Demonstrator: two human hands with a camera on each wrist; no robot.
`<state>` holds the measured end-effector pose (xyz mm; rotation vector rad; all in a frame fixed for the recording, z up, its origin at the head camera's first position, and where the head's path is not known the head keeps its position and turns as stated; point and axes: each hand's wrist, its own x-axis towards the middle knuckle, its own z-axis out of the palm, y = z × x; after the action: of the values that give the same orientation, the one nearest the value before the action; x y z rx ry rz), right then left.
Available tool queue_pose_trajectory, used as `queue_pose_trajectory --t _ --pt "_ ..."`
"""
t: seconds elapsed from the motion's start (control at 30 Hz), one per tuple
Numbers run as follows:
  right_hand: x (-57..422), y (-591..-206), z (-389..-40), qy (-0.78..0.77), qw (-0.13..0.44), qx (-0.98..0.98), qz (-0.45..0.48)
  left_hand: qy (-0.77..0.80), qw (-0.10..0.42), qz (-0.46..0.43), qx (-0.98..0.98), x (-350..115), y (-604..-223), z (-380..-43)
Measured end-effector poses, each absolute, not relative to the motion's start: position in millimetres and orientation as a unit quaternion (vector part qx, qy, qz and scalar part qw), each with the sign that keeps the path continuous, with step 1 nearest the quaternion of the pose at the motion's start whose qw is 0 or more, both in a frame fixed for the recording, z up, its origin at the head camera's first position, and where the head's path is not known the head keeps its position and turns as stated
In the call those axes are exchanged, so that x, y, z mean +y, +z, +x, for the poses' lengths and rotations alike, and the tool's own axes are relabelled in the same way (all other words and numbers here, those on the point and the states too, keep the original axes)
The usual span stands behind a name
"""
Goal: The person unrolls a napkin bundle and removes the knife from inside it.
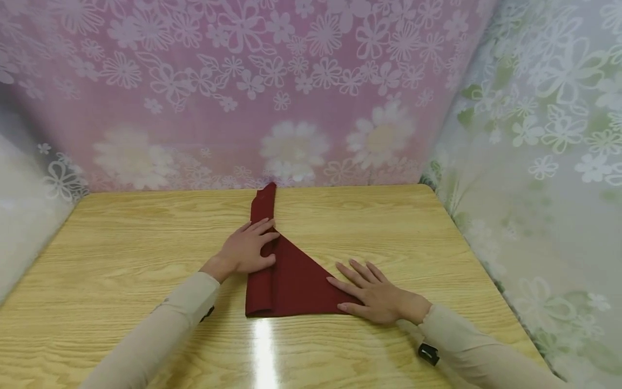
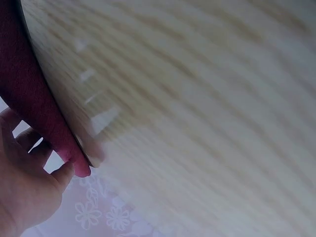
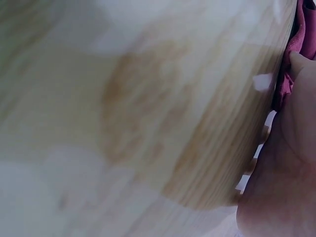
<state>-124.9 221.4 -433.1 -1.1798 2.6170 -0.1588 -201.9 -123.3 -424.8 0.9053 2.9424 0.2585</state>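
A dark red cloth (image 1: 300, 281) lies on the table, folded into a triangle on its right side. Along its left edge runs an upright folded band (image 1: 259, 292) whose narrow top end reaches the table's far edge. My left hand (image 1: 249, 248) rests on that band, fingers extended across it. At the cloth's right corner, my right hand (image 1: 381, 296) lies flat with spread fingers, covering the tip. In the left wrist view the thumb touches the edge of the red cloth (image 2: 39, 108). The right wrist view shows only rumpled red cloth (image 3: 298, 37) beside the right hand (image 3: 291, 158).
The wood-grain table (image 1: 146, 237) spreads around the cloth on all sides. A pink floral curtain (image 1: 218, 124) hangs behind its far edge, and a pale floral curtain (image 1: 549, 216) stands along the right. Light glares off the table below the cloth.
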Motion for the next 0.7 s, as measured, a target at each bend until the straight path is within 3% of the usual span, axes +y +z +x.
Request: queue_pose_trajectory --t 0.7 --pt "222.5 -442.8 -127.3 -0.051 0.150 0.911 -0.381 0.121 -0.012 0.280 0.952 -150.7 -425.4 -198.3"
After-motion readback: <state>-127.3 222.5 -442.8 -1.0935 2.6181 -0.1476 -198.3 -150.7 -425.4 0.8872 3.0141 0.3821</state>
